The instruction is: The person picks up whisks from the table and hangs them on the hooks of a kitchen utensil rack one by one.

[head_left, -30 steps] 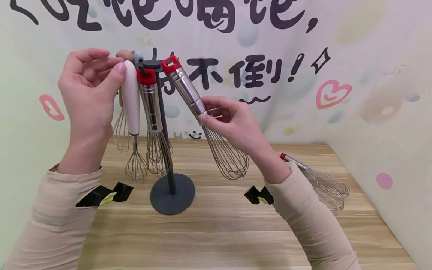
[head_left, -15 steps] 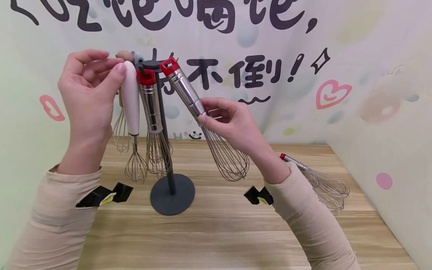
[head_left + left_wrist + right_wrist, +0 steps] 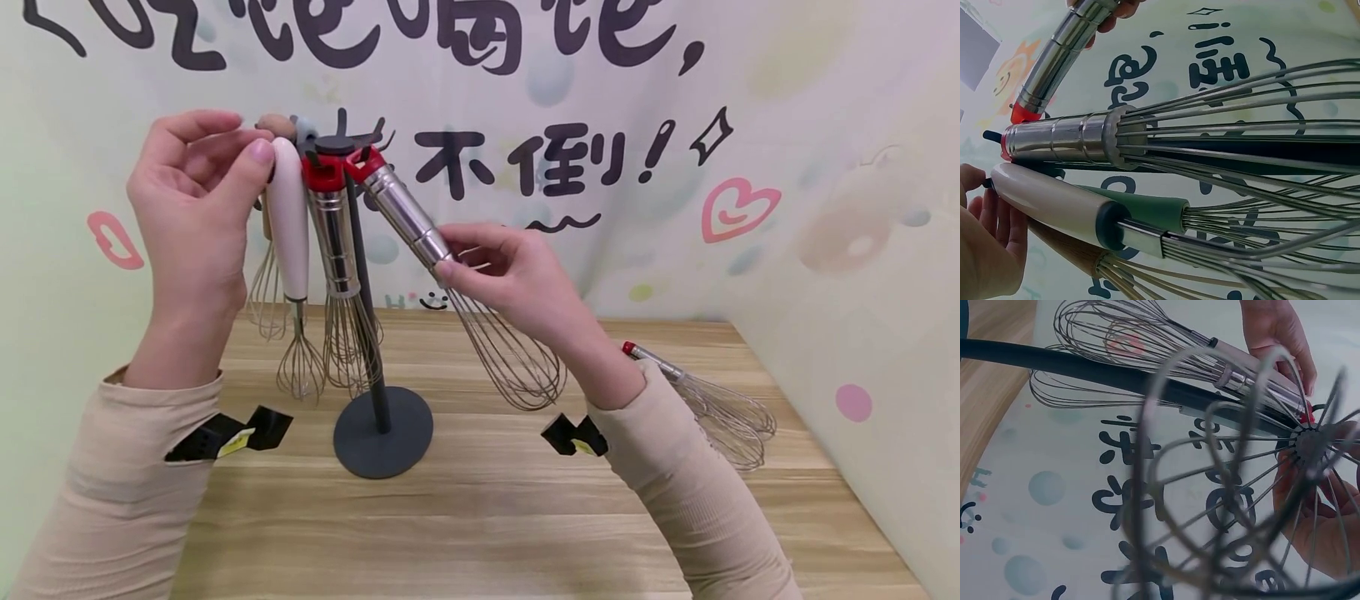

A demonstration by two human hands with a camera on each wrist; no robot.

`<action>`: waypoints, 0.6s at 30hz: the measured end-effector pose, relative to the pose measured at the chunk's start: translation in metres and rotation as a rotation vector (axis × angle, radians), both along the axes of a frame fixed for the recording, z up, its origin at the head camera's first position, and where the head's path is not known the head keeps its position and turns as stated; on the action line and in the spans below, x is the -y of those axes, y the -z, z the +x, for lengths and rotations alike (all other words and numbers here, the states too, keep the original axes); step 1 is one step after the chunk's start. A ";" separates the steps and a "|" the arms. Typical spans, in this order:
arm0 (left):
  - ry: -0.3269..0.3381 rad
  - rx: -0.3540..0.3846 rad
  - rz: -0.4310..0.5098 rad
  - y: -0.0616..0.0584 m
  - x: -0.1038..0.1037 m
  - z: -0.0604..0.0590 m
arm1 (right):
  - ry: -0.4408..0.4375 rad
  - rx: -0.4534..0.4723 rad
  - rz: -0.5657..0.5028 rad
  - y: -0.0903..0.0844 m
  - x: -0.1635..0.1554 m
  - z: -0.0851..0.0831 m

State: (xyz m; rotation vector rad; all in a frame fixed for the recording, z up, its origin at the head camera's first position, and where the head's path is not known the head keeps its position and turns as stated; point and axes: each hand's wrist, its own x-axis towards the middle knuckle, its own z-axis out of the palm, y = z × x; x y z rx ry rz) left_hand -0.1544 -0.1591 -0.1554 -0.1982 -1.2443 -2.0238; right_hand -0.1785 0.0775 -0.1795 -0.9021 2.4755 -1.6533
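A dark grey whisk stand (image 3: 382, 437) stands upright on the table. My right hand (image 3: 517, 279) grips the lower handle of a steel whisk (image 3: 405, 212), tilted with its wires down and right. Its red hanging loop meets the stand's hooks; I cannot tell whether a hook passes through. My left hand (image 3: 197, 196) pinches a hook tip at the top of a hanging white-handled whisk (image 3: 291, 225). Between them hangs another red-topped steel whisk (image 3: 336, 242). Green-handled (image 3: 1154, 203) and wooden-handled (image 3: 1069, 247) whisks hang behind, partly hidden.
More whisks (image 3: 712, 408), at least one with a red top, lie at the right of the wooden table (image 3: 480, 533), partly behind the right sleeve. A printed cloth (image 3: 652, 75) hangs at the back. Each sleeve carries a black wrist mount (image 3: 232, 435).
My right hand has lowered slightly, and the whisk's red loop has moved down and left against the stand's hooks. The left hand has barely shifted.
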 end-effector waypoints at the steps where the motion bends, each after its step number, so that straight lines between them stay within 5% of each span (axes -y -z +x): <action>1: 0.008 -0.008 0.007 0.000 0.000 0.000 | 0.000 0.006 0.005 0.001 0.000 0.000; 18: 0.019 -0.005 0.001 0.000 0.000 -0.002 | -0.063 0.097 -0.063 0.018 0.017 -0.011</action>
